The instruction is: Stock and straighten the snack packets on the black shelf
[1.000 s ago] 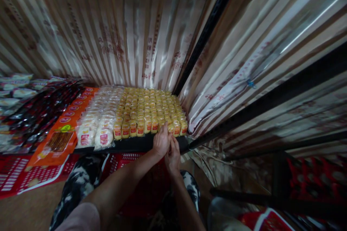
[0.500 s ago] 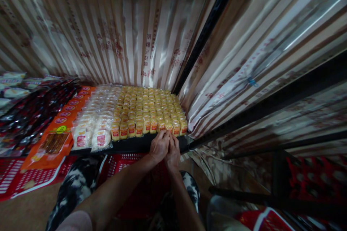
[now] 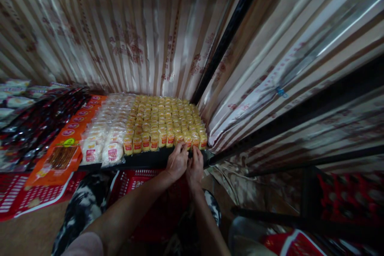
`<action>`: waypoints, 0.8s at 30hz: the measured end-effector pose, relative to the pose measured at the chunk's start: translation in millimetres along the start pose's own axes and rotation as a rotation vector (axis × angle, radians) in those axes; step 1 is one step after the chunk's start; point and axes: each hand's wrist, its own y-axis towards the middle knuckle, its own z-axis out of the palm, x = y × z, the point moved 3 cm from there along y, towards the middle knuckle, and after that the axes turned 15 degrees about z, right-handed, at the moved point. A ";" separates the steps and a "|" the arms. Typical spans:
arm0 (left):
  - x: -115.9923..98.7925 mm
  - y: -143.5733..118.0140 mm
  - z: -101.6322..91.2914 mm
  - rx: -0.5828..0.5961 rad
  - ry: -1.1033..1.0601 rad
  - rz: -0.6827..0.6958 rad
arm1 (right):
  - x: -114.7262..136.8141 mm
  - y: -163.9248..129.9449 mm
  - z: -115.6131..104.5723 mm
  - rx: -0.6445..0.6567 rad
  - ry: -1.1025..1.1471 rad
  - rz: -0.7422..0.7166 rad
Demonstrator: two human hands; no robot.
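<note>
Rows of small yellow wrapped cakes with red labels stand packed on a dark shelf. At the front row, toward the right end, my left hand has its fingers bent and closed on the front of a wrapped cake. Just right of it, my right hand reaches up with fingers together at the neighbouring wrapped cake. A narrow gap separates the hands. My fingers cover the lower front of those packets, so the exact grip is partly hidden. White round wrapped cakes lie left of the yellow ones.
Orange snack bags and dark shiny packets fill the shelf's left. Red baskets sit below. A black post rises at the back corner before striped sheeting. Black rails run along the right.
My hands were together at the front row. The right hand has moved slightly right, away from the left, which has hardly moved. The cake rows look the same.
</note>
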 end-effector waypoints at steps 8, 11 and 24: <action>-2.9 -1.8 -2.9 0.000 0.026 -0.012 | 0.6 5.6 -2.7 0.024 0.033 0.033; -2.1 -5.3 -5.6 -0.005 -0.008 -0.002 | 6.7 -2.8 -8.1 0.026 0.101 0.029; 20.7 -100.0 -5.4 0.200 -0.210 -0.044 | -7.3 -99.6 18.5 0.319 0.089 0.323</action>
